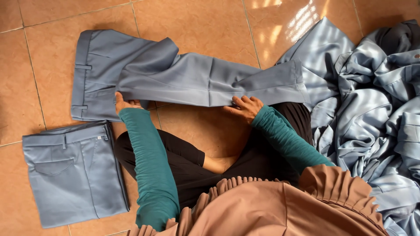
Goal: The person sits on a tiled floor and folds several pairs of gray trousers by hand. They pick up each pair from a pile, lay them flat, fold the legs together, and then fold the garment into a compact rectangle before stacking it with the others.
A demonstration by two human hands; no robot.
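Observation:
A pair of grey-blue trousers point(183, 78) lies stretched sideways on the tiled floor in front of me, waistband at the left, leg hems at the right. My left hand point(124, 104) rests on the near edge of the trousers by the seat, fingers curled under the cloth. My right hand point(243, 108) presses flat on the near edge of the legs, fingers spread. Both arms wear teal sleeves.
A folded pair of the same grey-blue trousers point(74, 172) lies at my left. A large rumpled heap of grey-blue garments point(372, 109) fills the right side. I sit cross-legged in black trousers point(183, 161) on orange floor tiles point(197, 22).

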